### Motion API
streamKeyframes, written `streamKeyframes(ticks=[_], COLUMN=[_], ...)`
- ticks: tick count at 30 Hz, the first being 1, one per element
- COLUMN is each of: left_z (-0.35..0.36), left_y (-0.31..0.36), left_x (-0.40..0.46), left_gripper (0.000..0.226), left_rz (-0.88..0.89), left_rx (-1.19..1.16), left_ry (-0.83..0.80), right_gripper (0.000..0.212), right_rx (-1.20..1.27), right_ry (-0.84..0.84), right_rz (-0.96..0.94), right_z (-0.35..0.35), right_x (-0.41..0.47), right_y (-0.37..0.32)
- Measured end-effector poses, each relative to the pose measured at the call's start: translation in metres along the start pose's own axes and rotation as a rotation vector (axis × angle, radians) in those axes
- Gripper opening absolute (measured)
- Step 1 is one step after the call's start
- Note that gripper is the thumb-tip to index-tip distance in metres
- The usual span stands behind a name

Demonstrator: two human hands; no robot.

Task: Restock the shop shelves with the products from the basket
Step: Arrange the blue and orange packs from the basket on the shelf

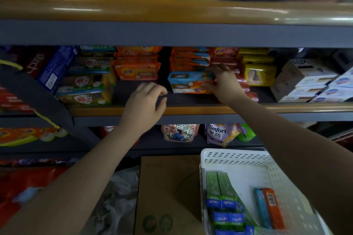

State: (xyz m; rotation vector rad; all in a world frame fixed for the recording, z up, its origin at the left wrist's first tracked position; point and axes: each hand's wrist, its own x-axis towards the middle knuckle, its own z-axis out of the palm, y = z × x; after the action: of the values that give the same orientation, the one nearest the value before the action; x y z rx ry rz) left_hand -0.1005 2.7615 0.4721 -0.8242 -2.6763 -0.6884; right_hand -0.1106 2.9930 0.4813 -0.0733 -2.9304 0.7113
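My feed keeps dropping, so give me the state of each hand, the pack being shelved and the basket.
right hand: grips the blue pack's right end
left hand: fingers loosely curled, holds nothing
blue pack: on the shelf, lying flat
basket: still holds green boxes and an orange box

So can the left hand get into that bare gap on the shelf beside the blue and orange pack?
Probably yes. The left hand hovers loosely open and empty right at the shelf edge, in front of the gap. Nothing stands between them; the right hand grips the blue and orange pack off to the side.
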Motion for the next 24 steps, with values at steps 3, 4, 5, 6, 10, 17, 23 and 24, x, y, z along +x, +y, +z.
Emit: streamKeyframes(ticks=[3,4,5,6,10,17,23,24], left_z=[-0.003,-0.002,0.0,0.003,0.024,0.096,0.174,0.185], left_y=[0.01,0.013,0.016,0.019,0.035,0.109,0.146,0.148], left_x=[-0.01,-0.014,-0.018,-0.023,-0.039,-0.047,-0.052,-0.052], left_gripper=[0.031,0.032,0.032,0.032,0.024,0.022,0.037,0.038], left_rz=[0.117,0.14,0.161,0.179,0.204,0.167,0.205,0.194], left_rx=[0.065,0.09,0.119,0.144,0.158,0.056,0.058,0.047], left_ry=[-0.056,-0.089,-0.124,-0.157,-0.293,-0.561,-0.653,-0.633], right_gripper=[0.051,0.051,0.051,0.05,0.029,0.014,0.036,0.04], right_rx=[-0.063,-0.128,-0.197,-0.251,-0.249,-0.032,-0.004,0.013], right_ry=[0.057,0.086,0.112,0.136,0.347,0.111,-0.599,-0.643], right_rz=[0.052,0.064,0.069,0.065,-0.105,0.243,0.858,0.912], right_z=[0.016,0.021,0.023,0.023,0.002,-0.005,0.064,0.08], right_x=[-0.004,-0.005,-0.008,-0.01,-0.043,-0.178,-0.259,-0.267], right_y=[-0.002,-0.003,-0.004,-0.005,0.017,0.141,0.243,0.252])
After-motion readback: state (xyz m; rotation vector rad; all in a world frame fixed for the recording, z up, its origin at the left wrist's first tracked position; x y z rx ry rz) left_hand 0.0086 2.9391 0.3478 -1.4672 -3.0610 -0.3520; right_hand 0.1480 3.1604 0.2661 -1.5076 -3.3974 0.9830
